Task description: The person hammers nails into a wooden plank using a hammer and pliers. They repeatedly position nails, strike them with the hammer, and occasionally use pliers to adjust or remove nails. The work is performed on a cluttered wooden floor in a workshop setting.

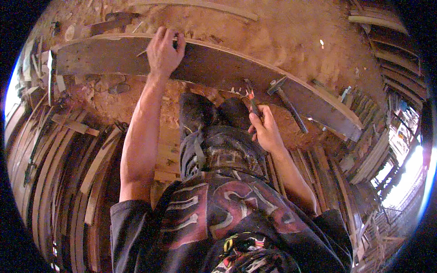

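Note:
A long dark wooden board (109, 57) with a pale far edge lies crosswise in front of my knees. My left hand (165, 53) is at its far edge, fingers curled over the rim and thumb to the right; their tips are partly hidden. In my right hand (266, 127) is a slim hand tool (250, 94) with a dark tip and an orange band, pointing away from me over the board's near edge. Its exact kind is too small to tell. Just right of it a hammer (291, 109) rests with its head on the board and its handle slanting toward me.
Reddish-brown earth (291, 34) spreads beyond the board. Stacked wooden strips (59, 182) lie to my left, and more timber (327, 168) lies to my right. A curved pale strip of wood (214, 7) is at the far side. Bright openings show at both sides.

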`<control>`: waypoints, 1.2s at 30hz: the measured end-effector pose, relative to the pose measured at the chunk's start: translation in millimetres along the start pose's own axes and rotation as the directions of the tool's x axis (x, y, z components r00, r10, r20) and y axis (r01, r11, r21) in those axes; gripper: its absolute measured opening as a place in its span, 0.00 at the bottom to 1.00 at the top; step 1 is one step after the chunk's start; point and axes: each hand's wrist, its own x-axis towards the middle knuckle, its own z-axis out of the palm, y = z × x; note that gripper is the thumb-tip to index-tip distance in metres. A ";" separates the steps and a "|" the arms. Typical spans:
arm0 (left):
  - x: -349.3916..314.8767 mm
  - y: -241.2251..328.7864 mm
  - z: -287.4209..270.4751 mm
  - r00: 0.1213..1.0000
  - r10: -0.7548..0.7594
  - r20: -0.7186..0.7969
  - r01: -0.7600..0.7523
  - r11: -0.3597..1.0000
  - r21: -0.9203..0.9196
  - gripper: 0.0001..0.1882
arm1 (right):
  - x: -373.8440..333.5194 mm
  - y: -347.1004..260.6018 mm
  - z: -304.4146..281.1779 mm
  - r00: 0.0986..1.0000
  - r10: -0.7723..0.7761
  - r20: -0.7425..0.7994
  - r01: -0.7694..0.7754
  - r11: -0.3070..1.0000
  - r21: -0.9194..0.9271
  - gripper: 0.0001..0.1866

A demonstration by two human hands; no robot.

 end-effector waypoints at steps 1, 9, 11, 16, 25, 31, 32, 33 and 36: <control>-4.3 0.1 -1.9 0.999 0.054 -0.007 -0.054 0.998 -0.035 0.07 | -0.5 1.2 -0.4 1.000 -0.014 0.003 0.014 1.000 -0.026 0.15; -49.5 39.9 -14.7 0.981 0.138 0.138 -0.146 0.988 0.048 0.11 | 15.8 1.4 -0.4 0.918 -0.367 -0.153 0.333 0.920 -0.207 0.16; -52.0 39.4 -14.9 0.984 0.109 0.141 -0.120 0.990 0.073 0.13 | 20.7 5.9 1.1 0.900 -0.401 -0.172 0.364 0.908 -0.208 0.15; -54.6 39.3 -24.6 0.985 0.048 0.163 -0.067 0.991 0.113 0.18 | 44.5 36.3 3.3 0.901 -0.407 -0.150 0.412 0.911 0.001 0.22; -50.3 40.6 -37.9 0.982 -0.033 0.187 0.000 0.984 0.178 0.23 | 19.8 -3.9 -11.4 0.987 0.044 0.157 -0.099 0.927 0.363 0.25; -68.3 117.7 -39.6 0.920 -0.280 0.276 0.367 0.863 -0.347 0.33 | 4.8 -25.8 5.2 0.996 -0.027 0.090 -0.032 0.799 0.601 0.22; -65.9 146.7 -51.7 0.811 -0.348 0.469 0.555 0.710 -0.433 0.35 | 1.4 -34.0 7.8 0.995 -0.033 0.089 -0.027 0.800 0.599 0.21; -74.7 162.2 -49.7 0.654 -0.406 0.638 0.745 0.493 -0.450 0.31 | -2.5 -43.1 10.1 0.995 -0.046 0.090 -0.017 0.801 0.598 0.20; -83.3 177.4 -30.6 0.146 -0.144 0.979 0.955 -0.239 -0.178 0.23 | -13.0 -60.2 17.8 0.983 -0.019 0.182 -0.119 0.690 0.714 0.18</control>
